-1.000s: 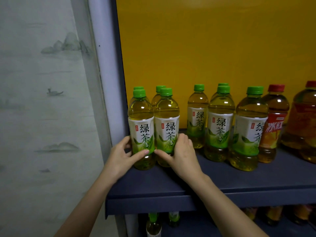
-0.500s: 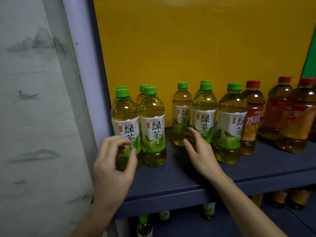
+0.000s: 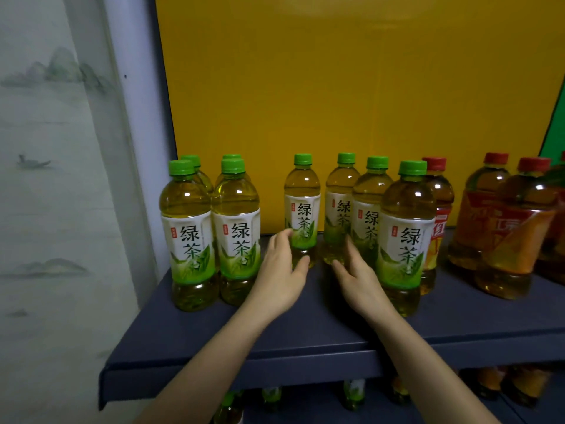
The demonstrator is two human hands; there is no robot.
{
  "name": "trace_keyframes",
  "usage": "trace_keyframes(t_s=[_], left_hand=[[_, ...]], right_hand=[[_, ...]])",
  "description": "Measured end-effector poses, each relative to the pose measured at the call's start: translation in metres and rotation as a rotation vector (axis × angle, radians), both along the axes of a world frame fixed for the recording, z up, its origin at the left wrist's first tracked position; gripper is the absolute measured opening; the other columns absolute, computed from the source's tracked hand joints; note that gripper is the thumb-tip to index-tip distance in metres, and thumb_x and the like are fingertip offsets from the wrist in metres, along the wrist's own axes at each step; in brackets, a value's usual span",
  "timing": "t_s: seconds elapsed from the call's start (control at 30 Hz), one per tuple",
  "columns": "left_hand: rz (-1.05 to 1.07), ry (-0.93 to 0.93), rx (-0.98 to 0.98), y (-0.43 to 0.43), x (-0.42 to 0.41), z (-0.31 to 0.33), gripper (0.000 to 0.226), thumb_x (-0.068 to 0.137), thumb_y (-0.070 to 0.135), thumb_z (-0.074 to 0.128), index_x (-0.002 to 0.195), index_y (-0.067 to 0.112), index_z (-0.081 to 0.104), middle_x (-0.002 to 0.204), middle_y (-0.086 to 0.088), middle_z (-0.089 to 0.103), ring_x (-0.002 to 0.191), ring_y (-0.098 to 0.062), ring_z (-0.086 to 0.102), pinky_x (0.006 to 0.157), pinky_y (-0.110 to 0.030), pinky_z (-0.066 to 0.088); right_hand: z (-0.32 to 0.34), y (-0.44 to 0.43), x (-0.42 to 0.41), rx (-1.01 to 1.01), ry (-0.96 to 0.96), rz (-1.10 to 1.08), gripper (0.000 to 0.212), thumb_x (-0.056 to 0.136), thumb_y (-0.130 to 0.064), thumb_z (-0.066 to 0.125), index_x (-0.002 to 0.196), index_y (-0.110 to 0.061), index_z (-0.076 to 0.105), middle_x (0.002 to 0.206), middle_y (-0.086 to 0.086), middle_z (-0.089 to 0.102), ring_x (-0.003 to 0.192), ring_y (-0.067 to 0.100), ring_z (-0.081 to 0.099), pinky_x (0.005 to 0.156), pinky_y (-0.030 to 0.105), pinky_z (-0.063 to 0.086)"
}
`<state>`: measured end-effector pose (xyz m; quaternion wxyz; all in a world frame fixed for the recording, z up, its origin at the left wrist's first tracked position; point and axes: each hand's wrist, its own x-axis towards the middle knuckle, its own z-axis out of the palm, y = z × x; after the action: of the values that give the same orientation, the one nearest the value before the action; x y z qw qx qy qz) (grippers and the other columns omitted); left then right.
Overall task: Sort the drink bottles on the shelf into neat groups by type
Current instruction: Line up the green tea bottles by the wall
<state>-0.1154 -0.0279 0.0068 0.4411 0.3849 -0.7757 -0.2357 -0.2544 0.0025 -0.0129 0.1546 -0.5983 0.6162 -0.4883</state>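
Surface: dark blue shelf [image 3: 305, 341] with a yellow back panel [image 3: 336, 102]. A wall with ink-landscape paper [image 3: 46, 209] is to the left. More bottles show dimly on a lower level [image 3: 353, 390].

All bottles stand upright, caps up, labels facing near.
- Block of four green tea bottles [image 3: 188, 234] at the left end, two near and two far, touching.
- Lone green tea bottle [image 3: 302, 206] far back, mid-shelf, with bare shelf on both sides.
- Row of three green tea bottles [image 3: 406, 234] to its right, running diagonally from far to near.
- Red-capped bottles [image 3: 504, 228] at the far right.

Left hand [image 3: 279, 276]: half-curled at the base of the lone green tea bottle, thumb in front of it. The view is blurred, so I cannot tell whether it grips.

Right hand [image 3: 359, 283]: fingers spread and relaxed, holding nothing, just beside the farthest bottle of the three.

Bare shelf runs along the near edge.
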Motion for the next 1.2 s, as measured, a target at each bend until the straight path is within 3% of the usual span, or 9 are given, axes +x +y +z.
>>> trace_keyframes(t_s=[0.17, 0.27, 0.37, 0.5, 0.63, 0.83, 1.2], left_hand=[[0.152, -0.012, 0.118, -0.027, -0.027, 0.008, 0.073, 0.090, 0.020, 0.057, 0.144, 0.004, 0.012, 0.149, -0.012, 0.025, 0.137, -0.024, 0.026, 0.108, -0.030, 0.024], [0.186, 0.018, 0.208, -0.046, -0.035, 0.007, 0.076, 0.085, 0.021, 0.064, 0.142, 0.004, 0.017, 0.145, -0.013, 0.032, 0.135, -0.027, 0.031, 0.107, -0.034, 0.029], [0.178, 0.115, 0.275, -0.058, -0.039, 0.002, 0.059, 0.080, 0.019, 0.070, 0.128, 0.006, 0.037, 0.135, -0.013, 0.048, 0.125, -0.026, 0.044, 0.101, -0.036, 0.039], [0.183, 0.163, 0.258, -0.062, -0.041, -0.003, 0.051, 0.078, 0.018, 0.073, 0.120, 0.007, 0.045, 0.127, -0.010, 0.055, 0.119, -0.024, 0.051, 0.095, -0.034, 0.043], [0.222, 0.155, 0.205, -0.064, -0.042, -0.006, 0.053, 0.076, 0.020, 0.074, 0.118, 0.005, 0.047, 0.125, -0.011, 0.056, 0.117, -0.024, 0.053, 0.093, -0.032, 0.044], [0.291, 0.116, 0.175, -0.063, -0.044, -0.010, 0.055, 0.078, 0.022, 0.073, 0.120, 0.004, 0.044, 0.127, -0.013, 0.055, 0.119, -0.027, 0.051, 0.095, -0.036, 0.044], [0.388, 0.043, 0.164, -0.058, -0.045, -0.005, 0.056, 0.087, 0.019, 0.061, 0.132, 0.002, 0.033, 0.135, -0.016, 0.041, 0.127, -0.029, 0.040, 0.101, -0.034, 0.035]], right_hand=[[0.001, -0.010, -0.016, 0.047, -0.042, 0.019, 0.064, 0.097, -0.015, 0.042, 0.149, -0.016, 0.005, 0.155, -0.001, 0.014, 0.142, 0.011, 0.009, 0.098, 0.007, 0.002], [0.002, -0.017, -0.022, 0.060, -0.037, 0.005, 0.065, 0.097, -0.012, 0.041, 0.148, -0.013, 0.002, 0.155, 0.003, 0.016, 0.142, 0.016, 0.010, 0.092, 0.003, 0.005], [0.006, -0.026, -0.025, 0.053, -0.081, -0.004, 0.066, 0.097, -0.010, 0.042, 0.148, -0.013, 0.002, 0.155, 0.003, 0.017, 0.143, 0.017, 0.011, 0.107, 0.016, 0.008], [0.006, -0.050, -0.027, 0.041, -0.121, -0.068, 0.070, 0.094, -0.015, 0.047, 0.148, -0.009, 0.002, 0.156, 0.007, 0.013, 0.144, 0.022, 0.010, 0.118, 0.035, 0.009], [0.007, -0.071, -0.021, 0.050, -0.155, -0.165, 0.077, 0.090, -0.020, 0.055, 0.147, -0.004, 0.005, 0.155, 0.013, 0.012, 0.144, 0.026, 0.011, 0.118, 0.041, 0.013], [0.002, -0.078, -0.019, 0.033, -0.112, -0.202, 0.068, 0.084, -0.021, 0.064, 0.138, -0.004, 0.025, 0.139, 0.017, 0.035, 0.132, 0.030, 0.033, 0.111, 0.046, 0.030], [0.002, -0.071, -0.012, -0.025, -0.027, -0.161, 0.062, 0.086, -0.018, 0.063, 0.135, -0.002, 0.029, 0.133, 0.015, 0.038, 0.127, 0.025, 0.037, 0.100, 0.028, 0.032]])
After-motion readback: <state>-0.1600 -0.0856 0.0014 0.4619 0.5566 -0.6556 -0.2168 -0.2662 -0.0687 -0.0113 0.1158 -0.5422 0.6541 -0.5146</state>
